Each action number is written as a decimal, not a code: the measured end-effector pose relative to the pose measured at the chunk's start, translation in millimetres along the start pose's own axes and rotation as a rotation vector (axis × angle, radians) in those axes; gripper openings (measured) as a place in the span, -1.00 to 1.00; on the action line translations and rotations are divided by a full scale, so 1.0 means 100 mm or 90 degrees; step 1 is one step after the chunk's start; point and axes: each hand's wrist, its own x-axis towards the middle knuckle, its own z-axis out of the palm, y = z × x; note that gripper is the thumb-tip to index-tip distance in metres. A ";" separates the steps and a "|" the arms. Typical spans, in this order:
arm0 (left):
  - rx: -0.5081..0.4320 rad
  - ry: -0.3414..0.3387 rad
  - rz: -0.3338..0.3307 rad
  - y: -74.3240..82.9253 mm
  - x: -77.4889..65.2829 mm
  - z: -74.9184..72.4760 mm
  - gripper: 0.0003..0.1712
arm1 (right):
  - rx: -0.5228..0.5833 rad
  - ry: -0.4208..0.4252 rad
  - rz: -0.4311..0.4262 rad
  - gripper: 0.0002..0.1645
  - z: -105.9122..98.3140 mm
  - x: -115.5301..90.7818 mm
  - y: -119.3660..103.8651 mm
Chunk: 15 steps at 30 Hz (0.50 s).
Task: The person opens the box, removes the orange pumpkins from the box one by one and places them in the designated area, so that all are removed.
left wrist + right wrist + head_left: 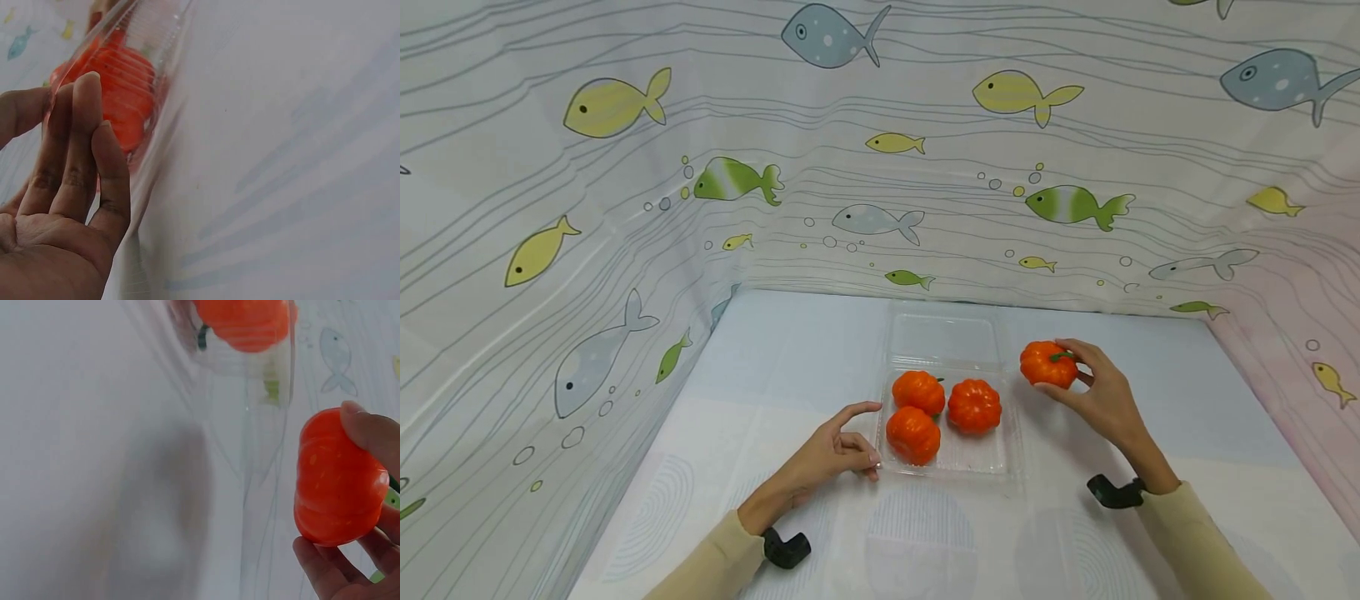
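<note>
Orange toy pumpkin is up in the right hand – thumb on the near side, fingertips on the far side, so that grip is only as wide as the pumpkin and has hold of it. It's just right of a clear plastic container on the table, green stem toward the palm. Container's lid is folded back on the far side, and three more pumpkins sit inside: two bunched at the left, one on the right.

Left hand has a loose, half-spread grip, fingertips at the container's left wall – can't tell if any hook over the rim. Fish-print sheet hangs behind it all.
</note>
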 end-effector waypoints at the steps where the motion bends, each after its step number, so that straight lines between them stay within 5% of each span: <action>1: 0.000 0.000 0.001 0.00 0.00 0.00 -0.08 | -0.006 0.002 0.007 -0.08 -0.01 0.01 0.03; 15: 0.001 -0.005 0.001 -0.02 0.02 0.00 -0.08 | -0.030 0.001 0.073 -0.08 -0.03 0.11 0.37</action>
